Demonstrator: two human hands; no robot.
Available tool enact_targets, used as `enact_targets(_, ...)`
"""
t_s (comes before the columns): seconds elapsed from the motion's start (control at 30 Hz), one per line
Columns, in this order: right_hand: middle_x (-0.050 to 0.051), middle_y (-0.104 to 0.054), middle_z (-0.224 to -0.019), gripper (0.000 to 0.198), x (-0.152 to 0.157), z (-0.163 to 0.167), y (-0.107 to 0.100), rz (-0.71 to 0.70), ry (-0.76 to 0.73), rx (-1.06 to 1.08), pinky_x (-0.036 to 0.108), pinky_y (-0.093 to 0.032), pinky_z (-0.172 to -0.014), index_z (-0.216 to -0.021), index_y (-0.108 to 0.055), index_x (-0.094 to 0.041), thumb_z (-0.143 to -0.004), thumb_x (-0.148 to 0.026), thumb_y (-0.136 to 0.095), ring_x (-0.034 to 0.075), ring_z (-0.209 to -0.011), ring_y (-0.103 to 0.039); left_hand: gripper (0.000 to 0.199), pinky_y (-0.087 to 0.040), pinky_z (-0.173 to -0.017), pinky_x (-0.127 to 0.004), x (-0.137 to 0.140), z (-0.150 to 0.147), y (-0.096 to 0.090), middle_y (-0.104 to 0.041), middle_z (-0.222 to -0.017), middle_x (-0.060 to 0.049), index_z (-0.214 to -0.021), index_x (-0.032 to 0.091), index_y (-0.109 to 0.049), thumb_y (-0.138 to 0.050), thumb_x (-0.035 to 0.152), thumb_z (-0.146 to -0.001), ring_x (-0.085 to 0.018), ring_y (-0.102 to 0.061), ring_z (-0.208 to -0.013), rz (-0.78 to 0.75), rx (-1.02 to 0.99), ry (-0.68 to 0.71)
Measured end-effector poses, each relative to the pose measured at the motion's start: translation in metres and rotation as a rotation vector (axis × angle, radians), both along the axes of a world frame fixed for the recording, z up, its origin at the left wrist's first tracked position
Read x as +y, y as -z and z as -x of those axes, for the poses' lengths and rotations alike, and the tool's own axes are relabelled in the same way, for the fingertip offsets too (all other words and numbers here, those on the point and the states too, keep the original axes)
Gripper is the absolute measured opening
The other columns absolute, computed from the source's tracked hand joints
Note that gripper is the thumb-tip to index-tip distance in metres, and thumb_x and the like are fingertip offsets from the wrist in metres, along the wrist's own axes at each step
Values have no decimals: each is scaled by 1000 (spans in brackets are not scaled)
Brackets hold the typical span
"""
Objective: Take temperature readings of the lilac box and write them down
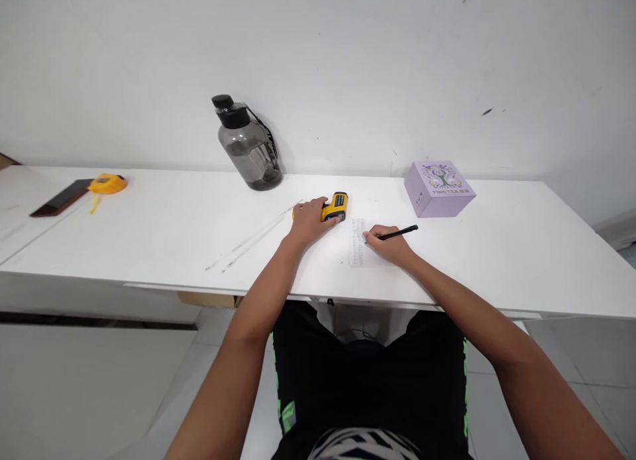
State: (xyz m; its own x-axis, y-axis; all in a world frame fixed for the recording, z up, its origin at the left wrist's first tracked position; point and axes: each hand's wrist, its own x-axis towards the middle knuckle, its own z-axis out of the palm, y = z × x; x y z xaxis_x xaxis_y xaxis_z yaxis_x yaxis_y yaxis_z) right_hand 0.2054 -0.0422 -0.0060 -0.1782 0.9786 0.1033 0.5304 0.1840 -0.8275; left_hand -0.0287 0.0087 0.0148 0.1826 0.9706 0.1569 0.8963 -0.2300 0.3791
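My right hand (390, 243) is closed around a slim black pen (405, 231). The pen's lower end is at a small sheet of white paper (356, 251) with several rows of handwriting. My left hand (309, 221) lies over a yellow-and-black gun-shaped device (338, 205), which looks like an infrared thermometer. Its fingers bend over the handle, and the thumb points toward the device's front. Part of the handle is hidden beneath that hand. The device rests on the table, just left of the paper.
On the white table (521, 248), a purple tea box (442, 198) sits behind my right hand. A grey bottle (251, 152) with a black lid stands against the wall. At far left lie a yellow tape measure (109, 183) and a dark flat item (62, 198). Dark streaks mark the tabletop.
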Motion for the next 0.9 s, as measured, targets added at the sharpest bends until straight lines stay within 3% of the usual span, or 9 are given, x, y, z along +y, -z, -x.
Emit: enact_targets(0.9, -1, -51, -58, 33, -1, -2, 0, -18, 24, 27, 28, -32, -56, -59, -49, -20, -82, -45, -55, 13, -58, -44, 58, -28, -107, -43, -4, -1, -3, -63, -133, -6, -134, 26, -51, -57, 56, -84, -28, -55, -122, -6, 4, 2)
